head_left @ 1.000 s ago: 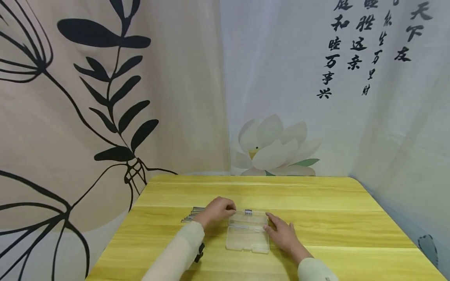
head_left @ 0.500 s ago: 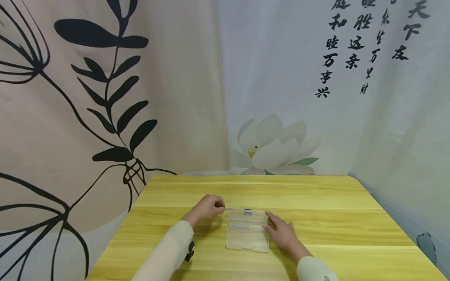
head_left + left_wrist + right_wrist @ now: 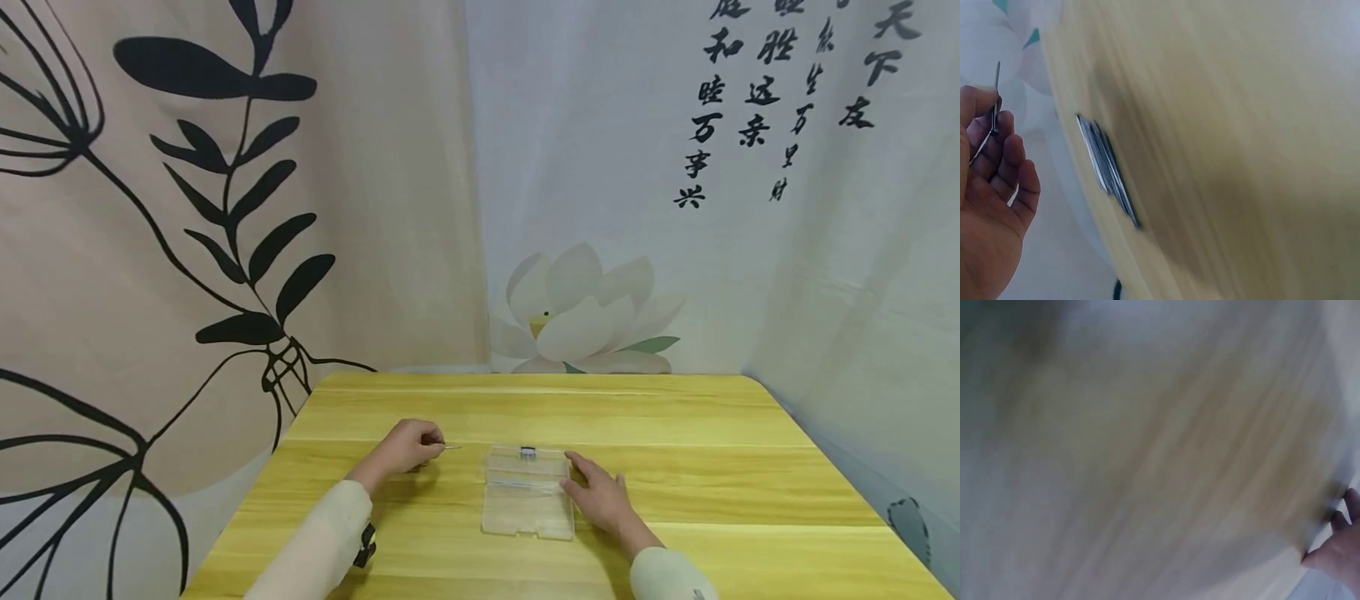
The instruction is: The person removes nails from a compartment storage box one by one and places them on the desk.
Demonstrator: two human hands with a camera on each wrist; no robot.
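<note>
We look from head height, forward and slightly down across the yellow table (image 3: 675, 417), far enough back to take in its whole top and the hanging cloths behind it. Our left wrist view sits close over the table's left edge, tilted, facing the left hand (image 3: 988, 206) and a row of thin metal rods (image 3: 1107, 169); both views share that edge and hand. Our right wrist view presses nearest to the table, blurred, showing only wood grain and a fingertip
</note>
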